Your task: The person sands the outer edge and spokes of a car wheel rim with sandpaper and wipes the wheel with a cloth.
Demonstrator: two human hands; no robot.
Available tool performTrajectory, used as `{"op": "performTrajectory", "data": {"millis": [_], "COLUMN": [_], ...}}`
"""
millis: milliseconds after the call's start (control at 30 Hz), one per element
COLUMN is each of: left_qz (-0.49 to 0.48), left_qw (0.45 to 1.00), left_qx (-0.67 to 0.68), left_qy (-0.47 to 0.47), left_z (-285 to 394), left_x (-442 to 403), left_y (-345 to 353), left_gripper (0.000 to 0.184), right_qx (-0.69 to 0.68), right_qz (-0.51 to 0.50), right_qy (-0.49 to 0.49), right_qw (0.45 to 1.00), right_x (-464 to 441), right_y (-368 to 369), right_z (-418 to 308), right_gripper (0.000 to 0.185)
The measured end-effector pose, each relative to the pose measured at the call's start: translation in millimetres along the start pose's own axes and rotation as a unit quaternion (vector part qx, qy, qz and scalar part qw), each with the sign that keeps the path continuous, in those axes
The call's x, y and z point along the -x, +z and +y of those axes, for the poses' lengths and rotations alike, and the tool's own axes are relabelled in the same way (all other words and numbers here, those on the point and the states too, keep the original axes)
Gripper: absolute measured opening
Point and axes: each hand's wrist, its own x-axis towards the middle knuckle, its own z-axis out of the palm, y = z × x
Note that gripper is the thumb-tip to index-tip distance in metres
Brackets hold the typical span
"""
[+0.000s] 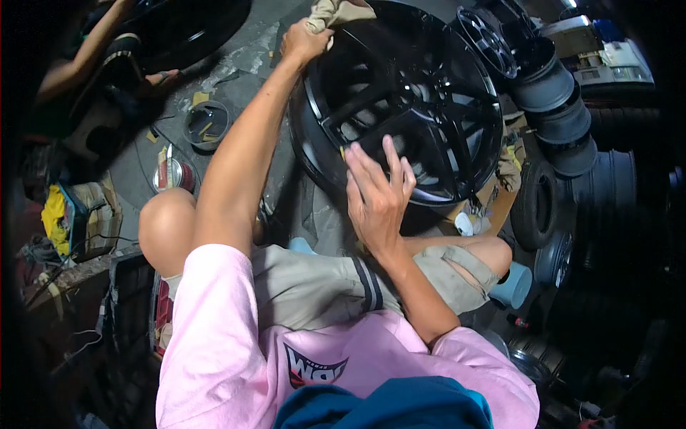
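A large glossy black wheel rim (431, 107) with several spokes fills the upper middle of the view, tilted in front of the knees. My left hand (306, 41) reaches to its upper left edge, fingers closed around a crumpled beige cloth (349, 10). Over the lower left part of the rim is my right hand (380, 194), its back towards the camera and its fingers apart. A tiny yellow bit shows by its fingertips; whether they touch it or the rim, I cannot tell.
Stacked rims (564, 118) and a tyre (536, 204) stand at the right. On the floor at left are a round container (206, 125) and a tin (175, 175). Another person's arm (89, 53) and foot show at upper left. A blue stool (513, 286) is partly visible.
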Motion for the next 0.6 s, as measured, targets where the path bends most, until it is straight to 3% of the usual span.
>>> {"op": "performTrajectory", "data": {"millis": [233, 367, 500, 600], "left_qz": [0.020, -0.016, 0.005, -0.004], "left_qw": [1.000, 0.999, 1.000, 1.000], "left_qx": [0.010, 0.034, 0.025, 0.013], "left_qy": [0.007, -0.009, 0.006, -0.005], "left_z": [-6.8, 3.2, 5.3, 7.8], "left_x": [-3.6, 5.9, 6.5, 7.8], "left_y": [7.0, -0.5, -0.7, -2.4], "left_gripper": [0.061, 0.060, 0.060, 0.060], "right_qx": [-0.016, 0.002, -0.003, 0.041], "right_qz": [-0.006, 0.014, -0.024, 0.013], "right_qy": [0.023, 0.010, 0.001, 0.004], "right_qw": [1.000, 1.000, 1.000, 0.999], "right_x": [4.2, -5.7, 3.3, -15.4], "right_y": [-0.2, 3.1, -3.4, -3.8], "right_z": [-14.0, -5.1, -5.1, 17.1], "right_gripper": [0.041, 0.042, 0.040, 0.043]}}
